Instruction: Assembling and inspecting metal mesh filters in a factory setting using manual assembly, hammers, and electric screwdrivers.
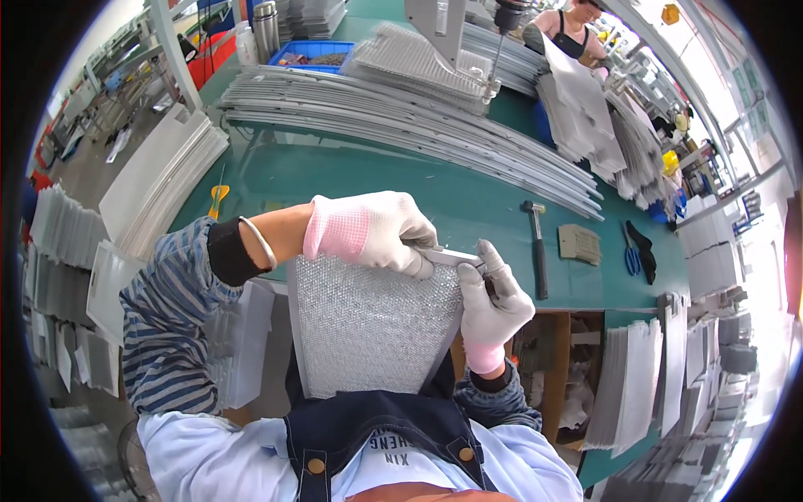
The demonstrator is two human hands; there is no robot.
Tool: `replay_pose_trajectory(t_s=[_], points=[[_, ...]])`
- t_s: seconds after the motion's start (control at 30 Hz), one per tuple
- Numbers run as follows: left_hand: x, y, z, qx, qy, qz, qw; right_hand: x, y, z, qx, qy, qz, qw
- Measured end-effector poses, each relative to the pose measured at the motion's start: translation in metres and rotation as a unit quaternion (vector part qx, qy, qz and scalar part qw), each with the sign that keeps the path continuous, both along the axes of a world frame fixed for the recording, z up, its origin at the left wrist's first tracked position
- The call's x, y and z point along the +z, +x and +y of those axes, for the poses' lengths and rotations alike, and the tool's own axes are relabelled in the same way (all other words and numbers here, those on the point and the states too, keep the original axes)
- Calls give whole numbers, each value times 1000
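Observation:
A silvery mesh filter panel (376,326) rests against my lap and the table's edge, its rim toward the table held up. My left hand (381,230), in a white glove with a pink cuff, reaches across its far edge and pinches a short light metal strip (452,256) near the panel's far right corner. At that same corner my right hand (493,309), gloved alike, has its thumb and fingers closed on the strip's other end. Whether the strip is joined to the panel is hidden by the fingers.
Long metal frame strips (401,130) lie across the green table (335,163). To the right are a hammer (537,251), a stack of tan cards (580,243) and blue-handled scissors (631,255). A yellow-handled screwdriver (218,201) lies left. Panel stacks (163,184) flank me; a co-worker (573,33) stands beyond.

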State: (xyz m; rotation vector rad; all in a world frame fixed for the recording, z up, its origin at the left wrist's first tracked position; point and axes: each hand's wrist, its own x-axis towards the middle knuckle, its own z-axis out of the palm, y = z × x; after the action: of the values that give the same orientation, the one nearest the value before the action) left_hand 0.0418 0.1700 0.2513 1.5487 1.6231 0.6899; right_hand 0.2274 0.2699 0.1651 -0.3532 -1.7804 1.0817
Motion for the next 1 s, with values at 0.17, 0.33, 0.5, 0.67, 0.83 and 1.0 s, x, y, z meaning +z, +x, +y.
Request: replay_pose_trajectory(t_s=[0.17, 0.33, 0.5, 0.67, 0.83, 1.0], points=[[-21, -14, -13, 23, 32, 129, 991, -26, -33, -1, 148, -166, 0, 975], [-23, -33, -37, 200, 497, 356, 765, -64, -50, 25, 360, -394, 182, 826], [-121, -18, -165, 214, 116, 148, 959, -125, -35, 84, 300, -515, 227, 770], [-182, 56, -173, 349, -117, -374, 851, -114, -66, 112, 186, -465, 64, 863], [-142, -77, -113, 492, 67, -538, 681, -44, -90, 203, 335, -324, 210, 860], [-115, -167, -90, 648, 441, -77, 616, -5, -86, 78, 40, -96, 109, 989]])
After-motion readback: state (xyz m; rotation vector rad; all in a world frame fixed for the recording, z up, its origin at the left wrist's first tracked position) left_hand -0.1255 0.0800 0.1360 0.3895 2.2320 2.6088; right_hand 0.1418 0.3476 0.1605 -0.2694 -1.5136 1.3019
